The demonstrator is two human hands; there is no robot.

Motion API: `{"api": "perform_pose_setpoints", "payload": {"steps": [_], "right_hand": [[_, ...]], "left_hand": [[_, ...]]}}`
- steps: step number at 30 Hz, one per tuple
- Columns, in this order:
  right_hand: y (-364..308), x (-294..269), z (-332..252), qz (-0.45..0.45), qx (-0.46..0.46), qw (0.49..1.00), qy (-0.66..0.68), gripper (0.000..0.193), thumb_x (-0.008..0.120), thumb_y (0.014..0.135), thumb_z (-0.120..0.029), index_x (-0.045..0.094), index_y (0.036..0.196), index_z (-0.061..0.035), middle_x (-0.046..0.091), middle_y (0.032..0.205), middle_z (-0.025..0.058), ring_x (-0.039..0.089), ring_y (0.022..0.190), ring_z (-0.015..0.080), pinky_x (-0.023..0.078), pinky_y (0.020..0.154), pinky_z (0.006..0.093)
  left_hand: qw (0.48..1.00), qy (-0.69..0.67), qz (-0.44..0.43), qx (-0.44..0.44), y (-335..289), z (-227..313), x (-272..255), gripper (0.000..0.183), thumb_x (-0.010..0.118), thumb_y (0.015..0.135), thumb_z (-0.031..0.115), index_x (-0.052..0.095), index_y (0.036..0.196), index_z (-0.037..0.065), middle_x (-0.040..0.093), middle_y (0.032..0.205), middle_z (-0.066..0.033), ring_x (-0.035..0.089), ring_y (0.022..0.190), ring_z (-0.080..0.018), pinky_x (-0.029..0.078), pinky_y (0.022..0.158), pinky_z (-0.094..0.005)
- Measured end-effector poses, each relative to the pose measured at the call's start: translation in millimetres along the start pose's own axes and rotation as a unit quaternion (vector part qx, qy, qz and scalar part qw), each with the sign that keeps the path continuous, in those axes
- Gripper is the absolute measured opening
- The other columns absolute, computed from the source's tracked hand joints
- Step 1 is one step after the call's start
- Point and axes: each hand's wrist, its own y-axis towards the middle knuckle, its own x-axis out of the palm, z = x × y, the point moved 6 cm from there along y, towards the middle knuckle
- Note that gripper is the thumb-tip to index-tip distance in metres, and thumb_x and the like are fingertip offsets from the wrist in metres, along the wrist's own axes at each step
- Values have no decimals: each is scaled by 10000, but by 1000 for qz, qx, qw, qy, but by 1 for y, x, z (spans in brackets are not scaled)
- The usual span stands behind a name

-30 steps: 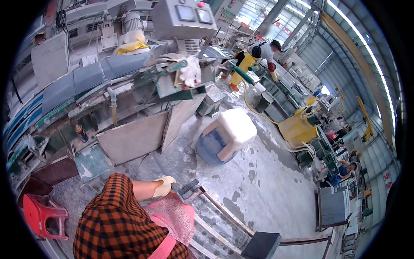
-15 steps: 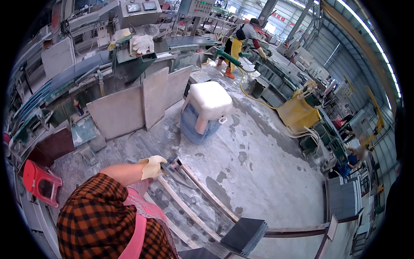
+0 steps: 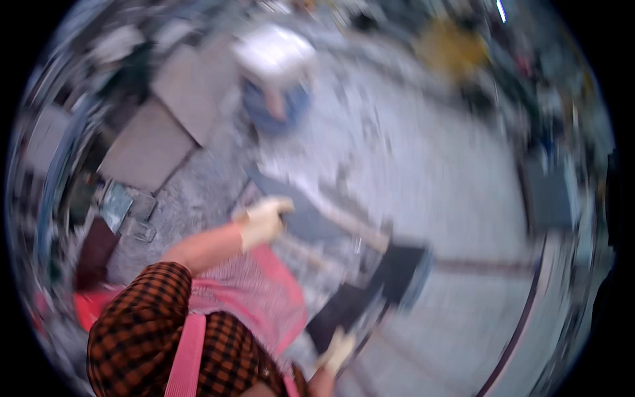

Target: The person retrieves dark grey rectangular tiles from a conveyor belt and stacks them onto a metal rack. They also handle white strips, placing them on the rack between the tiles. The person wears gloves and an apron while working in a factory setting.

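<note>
A cream work glove covers my left hand (image 3: 266, 221), its fingers closed on the near edge of a thin grey slab (image 3: 297, 202). The slab tilts above light wooden rails (image 3: 354, 228) on the floor. Lower right, my right hand (image 3: 337, 351), also gloved, is beside a dark flat slab (image 3: 340, 311); motion blur hides its fingers and whether it touches. Just beyond lies a stack of dark slabs (image 3: 400, 271). A pink apron (image 3: 254, 291) covers my front below the left forearm.
A blue container with a white top (image 3: 274, 59) stands on the wet grey floor ahead. Large pale panels (image 3: 149, 145) lean at the left. A red stool (image 3: 92, 308) is low at the left. Grey slabs (image 3: 552, 195) stand at the right.
The view has swung downward and blurred. The grey slab in my left hand, seen nearly edge-on before, now shows its broad face. My right hand has come into view by the dark slabs.
</note>
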Motion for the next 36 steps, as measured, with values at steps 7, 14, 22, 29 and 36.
{"api": "perform_pose_setpoints", "payload": {"steps": [7,14,22,29,36], "right_hand": [[10,-14,-7,53,-78,981,-166,236,490,622,-129,526,778,45,540,699,219,544,672,296,400,619,326],[100,9,-16,52,-59,981,-179,165,510,640,-150,554,731,-19,543,595,149,542,604,284,407,601,340],[190,-12,-44,95,-116,966,-213,199,503,662,-155,565,833,-73,565,671,135,551,664,284,412,629,335],[219,-23,-62,165,-191,937,-241,184,494,621,-141,563,737,-15,544,590,118,538,572,234,401,568,309],[246,-19,-59,147,-165,925,-308,180,521,623,-168,560,737,-33,557,627,114,547,632,247,408,599,313]], "left_hand": [[624,-702,-203,-277,-8,-64,76,292,458,744,32,408,1028,-13,490,971,-112,477,900,-145,382,797,-235],[633,-606,8,-482,-31,-74,71,299,455,756,55,382,1024,-56,455,1023,-145,442,964,-216,349,853,-273],[714,-568,-34,-408,-30,-71,99,299,416,766,51,378,1038,-67,444,1045,-149,433,982,-221,340,863,-293],[724,-530,-56,-438,-35,-66,113,313,414,766,59,373,1051,-64,444,1047,-147,443,973,-221,350,847,-300],[741,-482,-62,-465,-37,-64,121,326,433,761,70,373,1056,-57,449,1040,-138,459,951,-212,360,836,-299]]}}
